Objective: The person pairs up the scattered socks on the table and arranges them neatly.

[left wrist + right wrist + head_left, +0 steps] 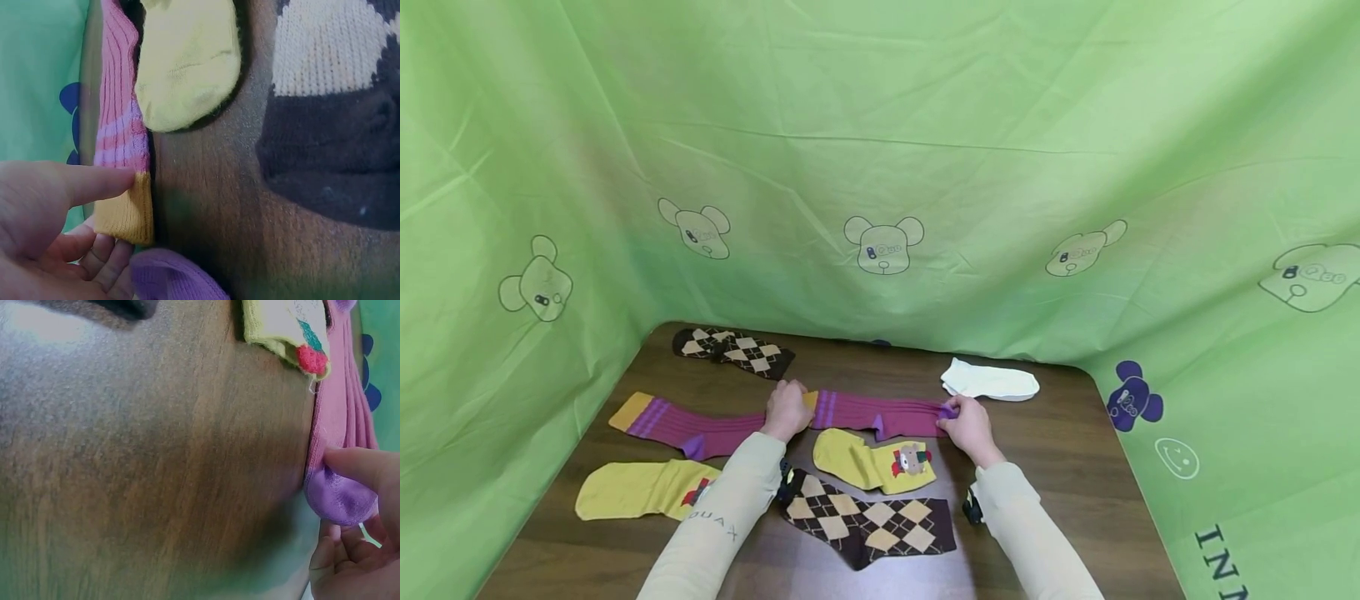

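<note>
A magenta ribbed sock (853,410) with a yellow-orange cuff lies stretched between both hands. My left hand (787,412) pinches its cuff (125,209), thumb on top and fingers beneath. At the other end my right hand (972,429) pinches the purple toe (340,497) between thumb and fingers. A matching magenta sock (673,423) lies to the left, its toe end partly hidden by my left hand in the head view; that purple toe (175,278) shows below the cuff in the left wrist view. Just nearer than the held sock lies a yellow sock (846,454) with an animal-face patch.
A brown argyle sock (895,525) lies at the front between my forearms. Another yellow sock (625,490) lies front left, partly behind my left sleeve. Argyle fabric (760,354) lies far left, white socks (992,382) far right. Green cloth (880,167) surrounds the wooden table (1075,483).
</note>
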A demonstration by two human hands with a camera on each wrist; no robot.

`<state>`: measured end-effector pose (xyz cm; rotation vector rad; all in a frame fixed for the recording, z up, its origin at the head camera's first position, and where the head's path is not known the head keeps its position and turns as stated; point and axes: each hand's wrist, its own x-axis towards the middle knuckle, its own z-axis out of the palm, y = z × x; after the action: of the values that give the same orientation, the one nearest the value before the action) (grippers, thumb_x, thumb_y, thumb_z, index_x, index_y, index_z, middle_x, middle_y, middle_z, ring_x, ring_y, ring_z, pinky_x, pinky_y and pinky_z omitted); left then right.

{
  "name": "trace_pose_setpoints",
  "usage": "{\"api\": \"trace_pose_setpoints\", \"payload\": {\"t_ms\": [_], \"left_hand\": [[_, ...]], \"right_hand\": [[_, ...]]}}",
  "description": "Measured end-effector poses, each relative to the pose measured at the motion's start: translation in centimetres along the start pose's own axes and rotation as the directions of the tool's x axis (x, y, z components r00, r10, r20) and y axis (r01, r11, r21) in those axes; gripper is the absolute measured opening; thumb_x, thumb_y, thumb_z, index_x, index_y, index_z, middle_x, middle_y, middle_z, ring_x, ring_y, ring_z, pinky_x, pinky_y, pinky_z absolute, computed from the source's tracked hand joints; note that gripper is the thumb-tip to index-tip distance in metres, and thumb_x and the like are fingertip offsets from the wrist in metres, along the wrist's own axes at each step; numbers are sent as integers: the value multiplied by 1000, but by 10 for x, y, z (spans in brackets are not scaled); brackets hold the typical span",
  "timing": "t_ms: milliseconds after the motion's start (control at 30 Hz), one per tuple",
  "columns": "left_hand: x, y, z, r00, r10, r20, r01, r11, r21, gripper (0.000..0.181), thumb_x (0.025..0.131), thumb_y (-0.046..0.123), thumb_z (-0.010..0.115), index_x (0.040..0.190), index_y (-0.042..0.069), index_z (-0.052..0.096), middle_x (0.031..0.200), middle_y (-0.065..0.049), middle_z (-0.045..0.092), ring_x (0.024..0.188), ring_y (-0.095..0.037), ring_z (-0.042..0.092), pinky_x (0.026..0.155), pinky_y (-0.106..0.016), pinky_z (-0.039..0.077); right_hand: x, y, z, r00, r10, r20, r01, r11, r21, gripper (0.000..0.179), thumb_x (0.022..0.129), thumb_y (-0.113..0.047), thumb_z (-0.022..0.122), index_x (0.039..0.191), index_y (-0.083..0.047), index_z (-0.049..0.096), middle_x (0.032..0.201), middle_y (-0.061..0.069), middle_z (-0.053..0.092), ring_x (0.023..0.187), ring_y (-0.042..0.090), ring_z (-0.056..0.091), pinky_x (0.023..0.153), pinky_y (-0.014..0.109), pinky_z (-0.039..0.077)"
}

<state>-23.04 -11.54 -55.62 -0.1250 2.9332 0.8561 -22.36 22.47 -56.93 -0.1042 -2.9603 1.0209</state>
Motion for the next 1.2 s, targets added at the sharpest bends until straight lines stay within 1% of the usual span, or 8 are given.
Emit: {"api": "trace_pose_setpoints", "payload": {"t_ms": [100, 200, 400, 533, 667, 800, 1000, 1200], "left_hand": [[-1, 0, -1, 1000, -7, 5, 6, 1000, 21, 27, 80, 8, 79, 103, -3, 71, 102, -20, 56, 95, -40, 59, 85, -52, 51], [-2, 0, 0, 1000, 3, 1, -3, 999, 34, 18, 80, 8, 80, 94, 2, 72, 96, -16, 57, 91, -37, 59, 82, -51, 51], [-1, -1, 1, 1000, 2, 22, -1, 999, -49, 19, 81, 3, 78, 86, 9, 61, 84, -9, 62, 79, -31, 60, 75, -45, 51], [-1, -2, 2, 1000, 5, 10, -4, 996, -89, 23, 80, 3, 79, 85, 11, 58, 83, -8, 63, 78, -31, 60, 73, -46, 50], [0, -1, -1, 1000, 4, -15, -6, 992, -127, 18, 79, 4, 82, 88, 10, 68, 88, -9, 68, 83, -31, 63, 78, -48, 52], [1, 0, -4, 999, 16, -50, -23, 988, -154, 14, 80, 6, 82, 89, 10, 73, 88, -7, 70, 84, -30, 65, 79, -47, 52], [3, 3, -9, 996, 46, -71, -59, 981, -184, 17, 84, 7, 80, 87, 9, 63, 81, -5, 65, 76, -27, 60, 74, -45, 50], [3, 2, -8, 990, 103, -95, -122, 968, -219, 25, 81, -2, 77, 90, 9, 57, 83, -8, 63, 75, -29, 58, 72, -44, 49]], "right_hand": [[0, 0, 1, 1000, -2, -5, 2, 1000, -11, 23, 75, -6, 87, 84, -8, 66, 81, 5, 65, 83, 28, 61, 78, 46, 48], [0, 1, 2, 1000, -5, -6, 5, 1000, -19, 24, 75, -6, 87, 81, -10, 64, 80, 4, 64, 82, 27, 60, 77, 46, 48], [-2, 0, 2, 1000, -6, -6, 6, 1000, 3, 24, 76, -5, 86, 82, -9, 63, 79, 3, 64, 80, 26, 59, 75, 44, 47], [-3, 1, 1, 1000, -20, -19, 21, 999, 29, 22, 76, -3, 86, 84, -7, 66, 82, 7, 68, 81, 28, 62, 76, 45, 49], [-3, 2, 1, 1000, -21, -18, 22, 999, 40, 21, 77, -3, 84, 93, -4, 71, 90, 13, 71, 86, 31, 65, 80, 48, 50], [-3, 2, 2, 999, -37, -33, 38, 998, 40, 20, 78, -4, 82, 96, -1, 73, 90, 14, 72, 83, 31, 65, 76, 47, 51], [-4, 1, 3, 998, 8, -60, 0, 991, 130, 13, 86, -7, 77, 96, 0, 75, 91, 14, 72, 84, 30, 65, 75, 45, 52], [-5, 2, 0, 996, 51, -75, -34, 978, 207, 19, 93, -5, 69, 108, 4, 74, 103, 20, 73, 93, 31, 67, 75, 37, 53]]}}
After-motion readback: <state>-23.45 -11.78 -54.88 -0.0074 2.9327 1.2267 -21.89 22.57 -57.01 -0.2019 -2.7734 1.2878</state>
